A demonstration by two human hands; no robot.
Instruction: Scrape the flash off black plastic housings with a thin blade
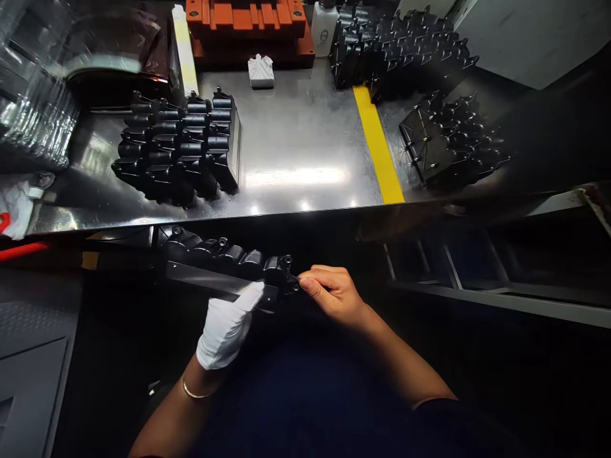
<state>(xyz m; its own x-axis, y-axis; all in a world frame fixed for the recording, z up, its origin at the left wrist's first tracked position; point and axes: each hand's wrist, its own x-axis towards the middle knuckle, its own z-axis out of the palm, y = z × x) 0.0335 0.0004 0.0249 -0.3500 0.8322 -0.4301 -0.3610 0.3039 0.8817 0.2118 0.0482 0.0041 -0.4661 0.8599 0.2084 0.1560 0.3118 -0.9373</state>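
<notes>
1. Both forearms come up from below, and the hands are together on one long piece: the left hand (224,327), in a white cotton glove, and the right hand (334,296), which is bare.
2. This black moulded part (224,264) is held above the dark space in front of the table, just under the table edge, with its row of rounded bosses turned away from the person.
3. The left hand clamps the flat side, with the thumb lying along it; the right fingers pinch the far end near a screw lug.
4. On the steel table (296,127) stand a stack of same black parts (176,149) and two more stacks (396,51) (449,143) beyond a yellow stripe (377,143) (they look all alike from here)
5. Farther back are an orange fixture (248,32), a white bottle (324,28) and a folded white cloth (261,71)
</notes>
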